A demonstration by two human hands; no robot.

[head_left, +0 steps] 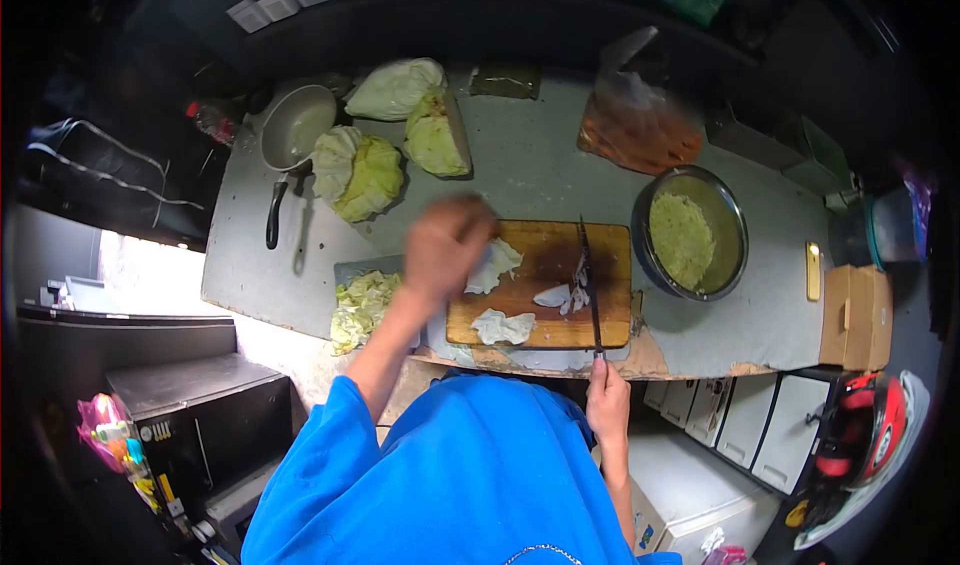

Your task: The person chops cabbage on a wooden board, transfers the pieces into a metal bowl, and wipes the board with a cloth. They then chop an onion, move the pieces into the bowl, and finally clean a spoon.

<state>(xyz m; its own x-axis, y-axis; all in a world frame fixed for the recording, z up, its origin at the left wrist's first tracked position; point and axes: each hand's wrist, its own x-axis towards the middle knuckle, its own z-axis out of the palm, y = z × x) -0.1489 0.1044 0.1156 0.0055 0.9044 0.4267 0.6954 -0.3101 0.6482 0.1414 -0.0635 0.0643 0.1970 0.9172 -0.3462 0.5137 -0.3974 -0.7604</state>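
My right hand [607, 402] is closed round the handle of a long knife [592, 290], whose blade lies across the right part of the wooden cutting board [540, 237]. Small cut slivers [578, 290] sit beside the blade, with a pale cabbage piece [551, 296] just left of them. Another pale leaf piece [503, 327] lies near the board's front edge. My left hand [448, 248], smeared by motion, is over the board's left edge, close to a whitish cabbage leaf [494, 267]. Whether its fingers hold anything is not visible. Cabbage leaves [362, 310] are heaped left of the board.
A metal bowl [735, 227] of shredded cabbage stands to the right. Behind are cabbage heads [358, 173], a cut cabbage [437, 135], a pan [298, 125] and a plastic bag of orange pieces [640, 130]. A phone [812, 271] and cardboard box [857, 317] are at far right.
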